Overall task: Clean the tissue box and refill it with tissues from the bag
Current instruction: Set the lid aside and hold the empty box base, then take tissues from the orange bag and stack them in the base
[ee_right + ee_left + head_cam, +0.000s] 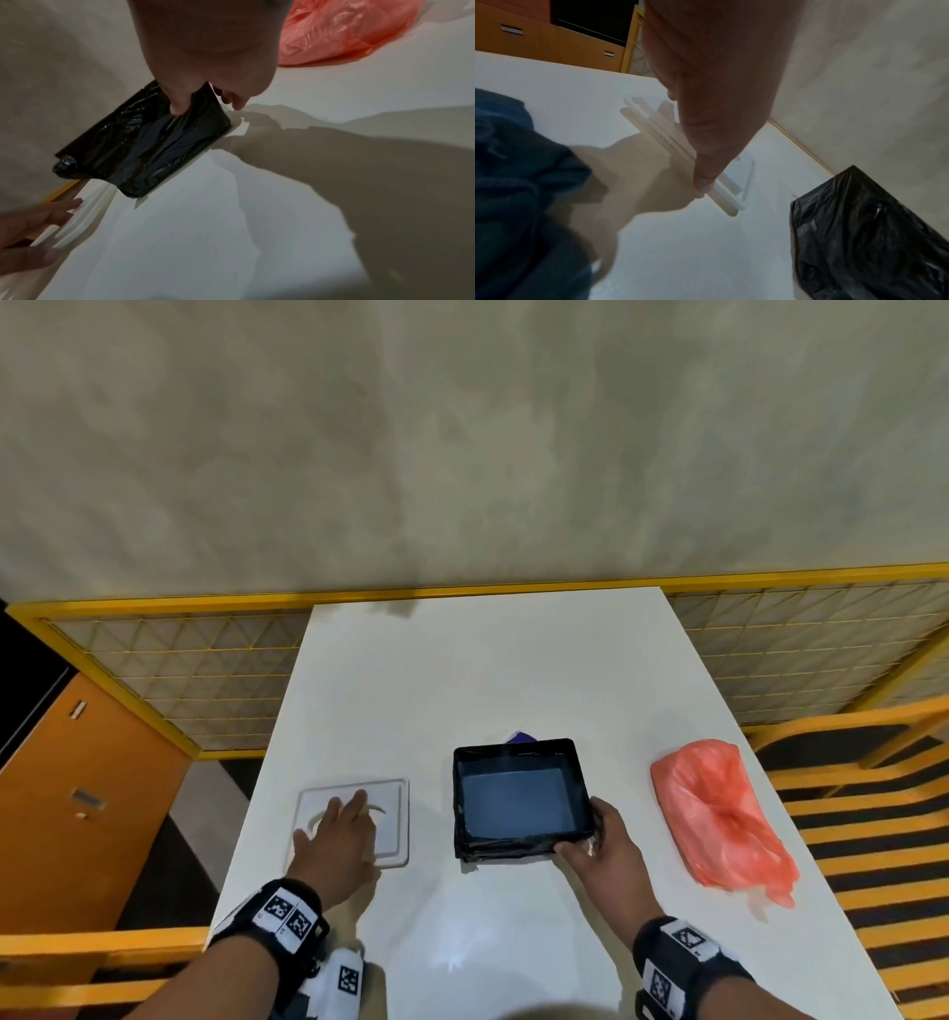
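The tissue box (521, 801) is black, wrapped in shiny film and open on top, with a bare blue-grey bottom. It stands mid-table. My right hand (601, 845) grips its near right corner, thumb on the near wall (177, 105), fingers round the right side. The white lid (354, 821) with its oval slot lies left of the box. My left hand (339, 834) rests flat on the lid with fingers straight, and the thumb (703, 182) is at its edge. The orange-pink plastic bag (719, 814) lies bulging on the right, closed.
A small purple thing (523, 738) peeks out behind the box. The white table (488, 670) runs back to a yellow mesh fence (179, 670). Yellow slatted benches (873, 814) flank the right side and an orange cabinet (87, 788) stands at the left.
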Demonstrator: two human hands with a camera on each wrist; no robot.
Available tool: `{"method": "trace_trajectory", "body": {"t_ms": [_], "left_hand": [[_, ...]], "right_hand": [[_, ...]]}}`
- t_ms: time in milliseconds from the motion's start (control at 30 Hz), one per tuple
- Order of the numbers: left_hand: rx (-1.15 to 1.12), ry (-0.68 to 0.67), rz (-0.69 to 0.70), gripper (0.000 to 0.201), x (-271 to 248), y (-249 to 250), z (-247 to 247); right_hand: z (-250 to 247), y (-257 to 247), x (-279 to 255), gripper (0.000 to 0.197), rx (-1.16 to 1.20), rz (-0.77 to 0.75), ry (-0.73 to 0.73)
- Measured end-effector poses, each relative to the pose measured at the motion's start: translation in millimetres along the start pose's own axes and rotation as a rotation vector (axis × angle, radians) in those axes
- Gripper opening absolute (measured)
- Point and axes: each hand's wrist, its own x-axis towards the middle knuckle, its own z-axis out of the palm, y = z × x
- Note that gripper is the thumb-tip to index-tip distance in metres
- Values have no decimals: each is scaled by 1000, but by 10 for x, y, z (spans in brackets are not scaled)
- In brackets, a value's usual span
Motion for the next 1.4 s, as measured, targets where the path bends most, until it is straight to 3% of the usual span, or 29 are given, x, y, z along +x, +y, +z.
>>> {"method": "trace_trajectory", "body": {"t_ms": [100, 167, 300, 367, 433, 500, 600, 700, 733, 800, 1000, 1200, 1300, 1400], "left_hand": [[35, 37, 2, 56, 25, 20, 58], [38, 56, -6, 54, 37, 34, 96], [-60, 81, -9, 52, 52, 44, 155], [-199, 112, -30, 55, 43, 70, 158], [-336, 173, -53, 56, 14, 115, 132], [-412, 261, -47, 52, -8, 191, 86], [-505, 410, -24, 44, -54, 344, -6], [-578, 496, 64, 48, -164, 583, -195], [-599, 491, 98, 54, -213, 679, -283], [-616, 457, 179, 66, -300, 885, -458], [-641, 264, 514, 55, -466, 1610, -813], [-911, -44, 535, 105, -578, 2295, -1086], [-1189, -7, 627, 95, -594, 2489, -1126], [-1363, 78, 578, 88, -635, 2534, -1191]], "right_hand": [[-133, -82, -45, 89, 59, 16, -55], [-313, -159, -69, 88, 10, -30, -1], [-942, -203, 124, 64, -387, -151, 433], [-1265, -124, 316, 71, -600, -21, 551], [-1484, 0, 461, 78, -695, 160, 492], [-1607, 153, 532, 73, -663, 279, 331], [-1654, 312, 513, 53, -603, 294, 180], [-1598, 317, 426, 21, -618, 293, 217], [-1556, 293, 388, 11, -577, 313, 226], [-1466, 278, 303, 12, -509, 332, 227], [-1348, 104, -32, 22, -55, 269, 203], [-1344, -762, -334, 22, 280, 41, 287], [-1294, -1144, -447, 20, 299, -123, 272], [-1270, -1296, -463, 20, 96, -276, 322]]}}
